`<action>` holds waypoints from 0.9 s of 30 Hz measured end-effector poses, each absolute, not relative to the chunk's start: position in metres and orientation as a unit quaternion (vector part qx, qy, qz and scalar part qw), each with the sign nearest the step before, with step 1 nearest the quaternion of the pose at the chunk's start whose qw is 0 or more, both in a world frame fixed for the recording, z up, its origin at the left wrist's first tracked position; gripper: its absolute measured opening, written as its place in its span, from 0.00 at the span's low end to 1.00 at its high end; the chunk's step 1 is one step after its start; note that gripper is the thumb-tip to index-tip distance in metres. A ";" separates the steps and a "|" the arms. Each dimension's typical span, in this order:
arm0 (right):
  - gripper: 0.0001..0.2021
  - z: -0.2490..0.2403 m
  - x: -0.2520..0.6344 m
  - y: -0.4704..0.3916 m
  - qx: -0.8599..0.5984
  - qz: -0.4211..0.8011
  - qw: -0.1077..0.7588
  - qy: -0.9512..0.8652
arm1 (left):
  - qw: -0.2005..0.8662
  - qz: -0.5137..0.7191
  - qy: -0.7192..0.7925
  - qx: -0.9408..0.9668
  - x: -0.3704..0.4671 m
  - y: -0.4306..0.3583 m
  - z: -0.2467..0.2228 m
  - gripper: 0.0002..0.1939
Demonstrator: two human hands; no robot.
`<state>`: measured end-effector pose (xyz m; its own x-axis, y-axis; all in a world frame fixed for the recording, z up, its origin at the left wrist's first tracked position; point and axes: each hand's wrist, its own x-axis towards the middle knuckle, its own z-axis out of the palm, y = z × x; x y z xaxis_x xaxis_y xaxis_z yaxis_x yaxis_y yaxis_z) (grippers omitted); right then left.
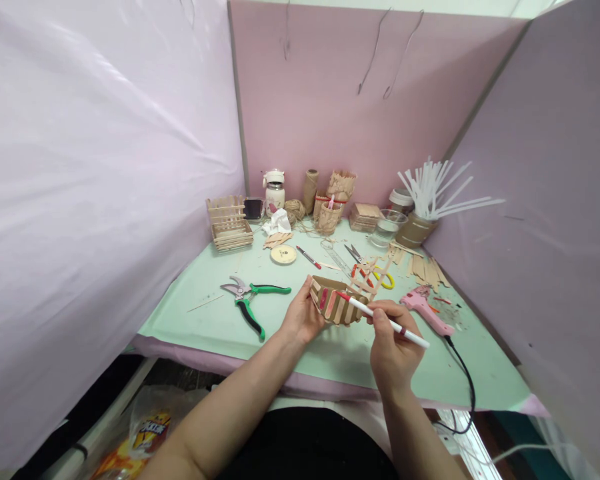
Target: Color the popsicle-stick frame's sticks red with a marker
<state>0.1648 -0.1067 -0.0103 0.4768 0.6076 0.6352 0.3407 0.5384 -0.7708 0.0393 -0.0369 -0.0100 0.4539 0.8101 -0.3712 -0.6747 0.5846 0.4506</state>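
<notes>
My left hand (303, 315) is closed on the left end of a small basket (337, 312) of cardboard and popsicle sticks. A couple of the sticks on its near side are coloured red and pink, while the others are bare wood. A lattice of thin sticks (373, 280) rises at its right rear. In my right hand (395, 343) is a white marker (387, 320), held like a pen. Its red tip touches or nearly touches the side of the basket. The fingers under the basket are partly hidden.
Green-handled pruning shears (250, 290) lie open to the left. On the right is a pink glue gun (427, 312) with a black cord, near scissors (383, 277). Along the back stand a stick basket (230, 230), a white bottle (275, 190), twine (295, 210) and a clear bowl (386, 230).
</notes>
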 end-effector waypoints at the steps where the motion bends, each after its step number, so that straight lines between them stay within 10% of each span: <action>1: 0.09 -0.010 0.165 -0.107 -0.467 0.094 0.720 -0.504 | 0.844 0.440 0.284 0.120 0.039 -0.037 -0.009 0.30; 27: 0.09 -0.011 0.165 -0.107 -0.464 0.094 0.724 -0.501 | 0.843 0.442 0.281 0.123 0.039 -0.036 -0.010 0.31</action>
<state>0.1653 -0.1070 -0.0113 0.4802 0.6012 0.6387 0.3286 0.5518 -0.7665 0.0394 -0.0363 -0.0101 0.4514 0.8141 -0.3654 -0.6752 0.5793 0.4566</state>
